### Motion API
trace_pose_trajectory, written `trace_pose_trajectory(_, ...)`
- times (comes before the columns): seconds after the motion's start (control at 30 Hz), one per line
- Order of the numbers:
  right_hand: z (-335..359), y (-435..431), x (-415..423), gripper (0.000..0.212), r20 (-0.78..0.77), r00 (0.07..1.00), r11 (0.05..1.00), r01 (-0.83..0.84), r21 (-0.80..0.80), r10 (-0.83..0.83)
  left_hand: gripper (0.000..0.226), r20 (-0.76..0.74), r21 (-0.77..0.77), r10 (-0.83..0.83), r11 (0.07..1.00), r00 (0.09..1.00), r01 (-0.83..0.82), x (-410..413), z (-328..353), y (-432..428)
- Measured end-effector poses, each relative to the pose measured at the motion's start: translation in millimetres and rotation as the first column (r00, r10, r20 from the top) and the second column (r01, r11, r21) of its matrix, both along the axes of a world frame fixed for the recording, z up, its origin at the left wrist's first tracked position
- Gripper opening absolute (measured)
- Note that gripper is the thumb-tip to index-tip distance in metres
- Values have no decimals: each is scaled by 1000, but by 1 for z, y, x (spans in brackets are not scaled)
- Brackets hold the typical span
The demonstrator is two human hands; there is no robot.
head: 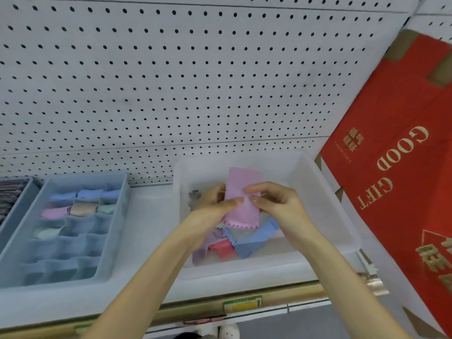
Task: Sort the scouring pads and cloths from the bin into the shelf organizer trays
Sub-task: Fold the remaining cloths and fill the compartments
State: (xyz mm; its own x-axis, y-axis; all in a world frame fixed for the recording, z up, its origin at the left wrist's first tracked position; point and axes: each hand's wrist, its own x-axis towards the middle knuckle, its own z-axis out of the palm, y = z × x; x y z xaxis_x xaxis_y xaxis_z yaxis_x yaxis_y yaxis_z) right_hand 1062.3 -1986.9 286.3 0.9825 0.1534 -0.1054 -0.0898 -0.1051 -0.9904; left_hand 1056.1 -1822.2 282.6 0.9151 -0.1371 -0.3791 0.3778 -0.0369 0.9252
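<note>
Hands, left hand (215, 204) and right hand (276, 204), pinch a pink cloth (241, 192), long axis pointing away, scalloped edge nearest; beneath, clear bin (318, 192) holds loose cloths (254, 238); leftward organizer tray (115, 228) holds rolled cloths (83, 209).

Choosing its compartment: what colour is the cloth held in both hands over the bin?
The cloth is pink, seen in the head view.

The pink cloth (242, 192) is woven with a rough, dimpled surface. The bin (325, 204) is moulded of smooth, translucent plastic, the red box (401, 192) of cardboard.
</note>
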Motion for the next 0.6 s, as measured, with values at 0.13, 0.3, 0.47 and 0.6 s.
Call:
trace_pose_trajectory(0.13,-5,1,1,34,-59,998,997,20,76,-15,55,131,-23,79,997,988,-76,-6,-3,6)
trace_pose_trajectory(0.3,-7,2,-1,46,-50,998,997,-33,64,36,47,203,33,15,999,979,-22,-6,-2,13)
trace_pose_trajectory(0.47,-13,3,3,35,99,994,977,-25,-213,47,39,307,393,-84,918,948,-46,-4,-1,18)
trace_pose_trajectory(0.6,-8,2,5,20,107,974,910,-143,-389,199,17,303,587,-237,809,923,15,-3,4,23)
